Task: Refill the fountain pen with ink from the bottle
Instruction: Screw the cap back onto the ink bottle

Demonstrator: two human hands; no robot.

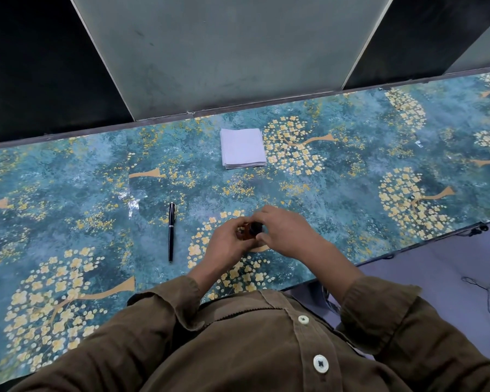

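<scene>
A small brown ink bottle (246, 231) with a black cap (256, 228) is held just above the table, near its front edge. My left hand (224, 246) grips the bottle's body from the left. My right hand (285, 232) has its fingers curled round the black cap from the right. Most of the bottle is hidden by both hands. The black fountain pen (171, 232) with gold trim lies capped on the table to the left of my hands, pointing away from me, untouched.
A folded stack of white tissues (242, 147) lies further back at the table's middle. The table (351, 171) has a glossy blue floral cover. Its front edge runs diagonally at the right, with floor and cables beyond. A grey wall panel stands behind.
</scene>
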